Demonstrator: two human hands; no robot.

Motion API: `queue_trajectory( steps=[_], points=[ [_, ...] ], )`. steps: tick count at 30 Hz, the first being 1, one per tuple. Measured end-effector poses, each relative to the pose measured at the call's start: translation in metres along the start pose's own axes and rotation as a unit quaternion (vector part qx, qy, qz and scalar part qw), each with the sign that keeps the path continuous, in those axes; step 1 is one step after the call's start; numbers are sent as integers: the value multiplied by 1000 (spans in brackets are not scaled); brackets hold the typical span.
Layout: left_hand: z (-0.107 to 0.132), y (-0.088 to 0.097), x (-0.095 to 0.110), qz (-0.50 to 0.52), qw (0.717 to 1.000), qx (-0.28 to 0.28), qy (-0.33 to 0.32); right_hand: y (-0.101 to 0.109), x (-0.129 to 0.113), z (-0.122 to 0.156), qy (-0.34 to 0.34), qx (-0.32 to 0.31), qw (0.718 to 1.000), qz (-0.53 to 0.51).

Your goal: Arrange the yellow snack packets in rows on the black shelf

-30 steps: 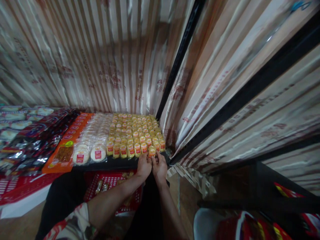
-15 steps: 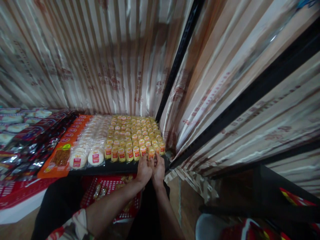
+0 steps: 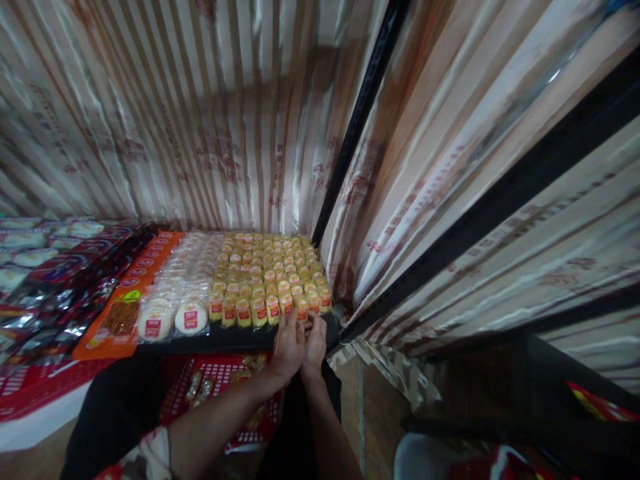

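Note:
Both my hands meet at the front edge of a black shelf (image 3: 220, 339), by the front right corner of a block of small yellow packets with red labels (image 3: 267, 270). My left hand (image 3: 287, 345) and my right hand (image 3: 315, 341) are side by side, fingers curled and touching, at one yellow packet (image 3: 301, 307) in the front row. Their fingertips pinch around that packet's lower end. Left of the yellow packets lie rows of round white cakes in clear wrap (image 3: 190, 315).
Orange flat packs (image 3: 120, 320) and dark red shiny bags (image 3: 60, 280) fill the shelf's left side. A red plastic basket (image 3: 220, 387) with a few packets sits below, between my knees. Striped plastic curtains (image 3: 200, 120) and black frame bars (image 3: 360, 113) close in behind and on the right.
My hands have drawn closer together and slid slightly down at the front row's right end. The view shifted a little; the packets lie as before.

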State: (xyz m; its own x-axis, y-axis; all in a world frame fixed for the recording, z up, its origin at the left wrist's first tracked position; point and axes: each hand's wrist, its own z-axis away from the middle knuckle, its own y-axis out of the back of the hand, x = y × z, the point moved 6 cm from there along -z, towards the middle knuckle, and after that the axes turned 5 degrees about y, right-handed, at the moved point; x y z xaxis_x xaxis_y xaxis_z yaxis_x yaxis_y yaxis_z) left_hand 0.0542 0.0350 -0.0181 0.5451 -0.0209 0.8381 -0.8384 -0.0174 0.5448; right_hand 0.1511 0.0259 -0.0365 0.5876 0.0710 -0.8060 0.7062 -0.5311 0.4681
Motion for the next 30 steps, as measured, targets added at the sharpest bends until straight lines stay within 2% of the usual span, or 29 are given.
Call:
queue_trajectory(
  steps=[3,6,13,25,30],
  points=[
    [1,1,2,-33,999,-20,13,-2,2,0,23,5,1000,-16],
    [2,0,4,-57,998,-34,-2,-4,2,1,41,2,999,-27],
    [3,-6,0,-99,993,-69,-6,-7,6,4,37,-16,999,-25],
    [6,-4,2,-82,993,-80,1,-9,7,1,66,-23,998,3],
    [3,-3,0,-59,995,-70,30,-12,8,2,88,-34,995,-14]
  ],
)
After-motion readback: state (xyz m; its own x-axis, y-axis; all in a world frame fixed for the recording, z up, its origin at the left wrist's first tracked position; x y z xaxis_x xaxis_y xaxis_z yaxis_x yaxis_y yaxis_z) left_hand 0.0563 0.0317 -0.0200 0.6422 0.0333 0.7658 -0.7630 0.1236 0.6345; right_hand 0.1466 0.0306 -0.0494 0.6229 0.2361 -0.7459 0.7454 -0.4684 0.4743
